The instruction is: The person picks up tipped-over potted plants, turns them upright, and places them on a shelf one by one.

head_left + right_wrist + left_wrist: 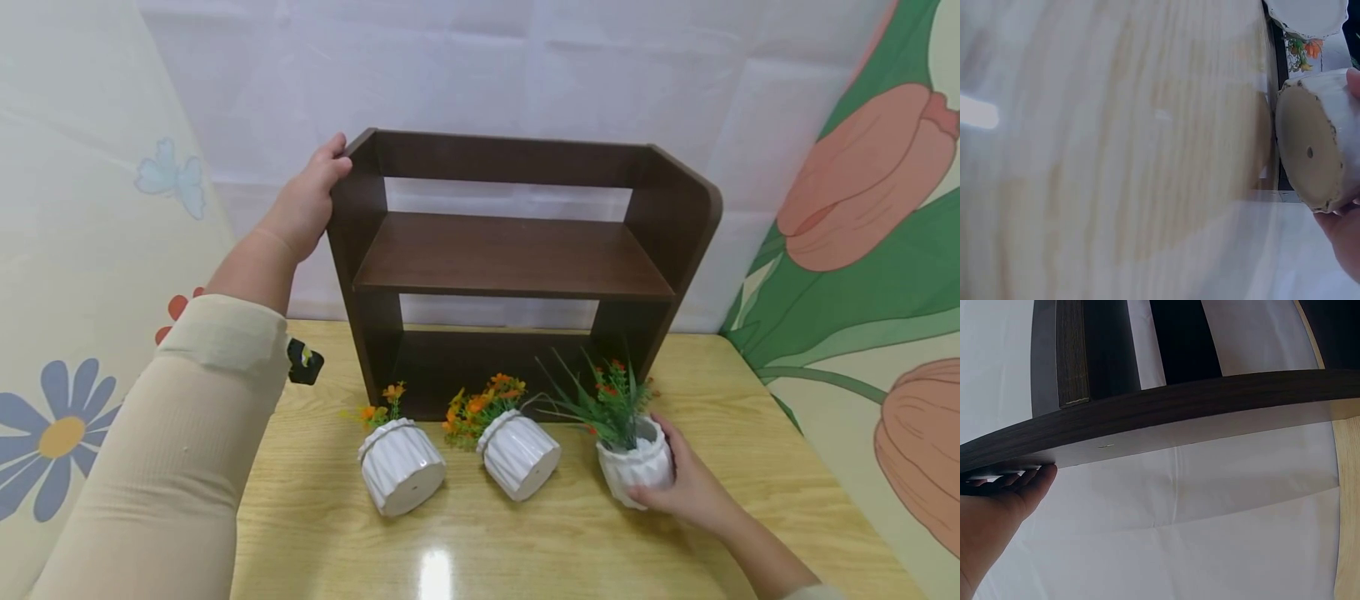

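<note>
At the right, my right hand (693, 483) grips a white fluted pot with a green leafy plant and small red-orange flowers, thumb in front and fingers round the far side. The potted plant's (633, 467) opening faces up and away from me; its round base with a small hole shows in the right wrist view. My left hand (303, 204) rests against the outer left side of a dark brown two-tier shelf (510, 254), near its top corner. In the left wrist view its fingertips (1047, 475) touch the panel, other fingers partly hidden behind it.
Two more white pots lie tipped on the wooden table (337, 542) before the shelf, bases toward me: a left pot (405, 471) and a middle pot (520, 457), both with orange flowers. A white cloth (465, 67) hangs behind; floral panels stand at both sides.
</note>
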`<move>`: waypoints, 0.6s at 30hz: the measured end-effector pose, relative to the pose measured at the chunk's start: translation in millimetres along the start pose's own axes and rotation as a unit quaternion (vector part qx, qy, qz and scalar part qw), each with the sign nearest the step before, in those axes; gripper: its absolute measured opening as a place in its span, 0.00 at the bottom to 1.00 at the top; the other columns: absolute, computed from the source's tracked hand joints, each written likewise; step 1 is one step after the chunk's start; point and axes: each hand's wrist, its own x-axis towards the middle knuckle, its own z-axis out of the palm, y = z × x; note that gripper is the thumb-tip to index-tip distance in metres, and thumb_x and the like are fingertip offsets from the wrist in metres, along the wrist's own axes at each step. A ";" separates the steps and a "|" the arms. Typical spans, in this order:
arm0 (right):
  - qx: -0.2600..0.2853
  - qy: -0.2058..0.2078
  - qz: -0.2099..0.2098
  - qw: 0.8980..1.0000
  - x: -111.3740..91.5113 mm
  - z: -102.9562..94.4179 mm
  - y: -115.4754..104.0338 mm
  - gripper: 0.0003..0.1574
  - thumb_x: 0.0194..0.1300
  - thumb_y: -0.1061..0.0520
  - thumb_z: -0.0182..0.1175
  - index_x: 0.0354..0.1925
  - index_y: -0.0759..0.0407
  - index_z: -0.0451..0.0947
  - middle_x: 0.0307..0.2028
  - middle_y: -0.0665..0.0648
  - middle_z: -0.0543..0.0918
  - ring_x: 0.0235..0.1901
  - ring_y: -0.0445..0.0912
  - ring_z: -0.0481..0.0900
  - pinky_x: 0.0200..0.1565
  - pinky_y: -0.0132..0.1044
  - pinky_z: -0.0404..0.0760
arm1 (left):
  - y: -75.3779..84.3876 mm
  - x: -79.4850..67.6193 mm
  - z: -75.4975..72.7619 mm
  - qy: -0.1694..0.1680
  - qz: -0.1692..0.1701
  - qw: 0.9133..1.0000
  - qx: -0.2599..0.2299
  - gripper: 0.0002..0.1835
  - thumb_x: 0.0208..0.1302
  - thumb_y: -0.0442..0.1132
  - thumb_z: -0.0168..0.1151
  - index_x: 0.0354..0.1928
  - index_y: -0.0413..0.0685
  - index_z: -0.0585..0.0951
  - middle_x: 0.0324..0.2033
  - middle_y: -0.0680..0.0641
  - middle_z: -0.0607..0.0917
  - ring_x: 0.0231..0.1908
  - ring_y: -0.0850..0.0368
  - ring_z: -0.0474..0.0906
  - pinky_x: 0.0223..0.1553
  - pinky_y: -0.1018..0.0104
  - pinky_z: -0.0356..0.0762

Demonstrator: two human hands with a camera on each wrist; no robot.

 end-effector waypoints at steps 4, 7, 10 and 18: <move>0.004 0.005 -0.001 1.000 -2.0 0.2 0.8 0.70 0.42 0.55 0.80 0.73 0.67 0.48 0.62 0.72 0.69 0.57 0.60 0.72 0.49 0.31 0.75 | -0.1 0.1 0.0 0.001 -0.002 1.000 0.004 0.31 0.76 0.56 0.24 0.78 0.70 0.36 0.78 0.58 0.35 0.77 0.59 0.31 0.77 0.51 0.34; 0.008 0.004 0.001 1.000 -2.6 -0.2 1.9 0.70 0.43 0.55 0.80 0.73 0.65 0.48 0.63 0.72 0.69 0.57 0.58 0.71 0.49 0.30 0.75 | -0.1 -0.2 -0.1 0.001 -0.003 1.000 0.007 0.31 0.76 0.57 0.23 0.77 0.71 0.36 0.78 0.58 0.35 0.77 0.58 0.30 0.77 0.50 0.34; 0.013 0.000 0.009 1.000 -3.3 -1.0 4.2 0.69 0.43 0.56 0.79 0.74 0.64 0.48 0.63 0.72 0.69 0.58 0.60 0.71 0.48 0.29 0.75 | -0.2 -0.6 -0.1 0.001 -0.003 1.000 0.011 0.31 0.76 0.57 0.23 0.77 0.71 0.36 0.78 0.58 0.35 0.77 0.58 0.30 0.77 0.49 0.35; 0.034 0.000 0.012 0.999 -6.0 -1.2 9.9 0.70 0.42 0.61 0.78 0.74 0.64 0.45 0.59 0.75 0.71 0.52 0.53 0.75 0.46 0.31 0.77 | -1.2 -0.5 0.0 0.000 -0.003 1.000 0.004 0.31 0.76 0.57 0.24 0.77 0.71 0.35 0.78 0.58 0.35 0.78 0.58 0.30 0.76 0.49 0.34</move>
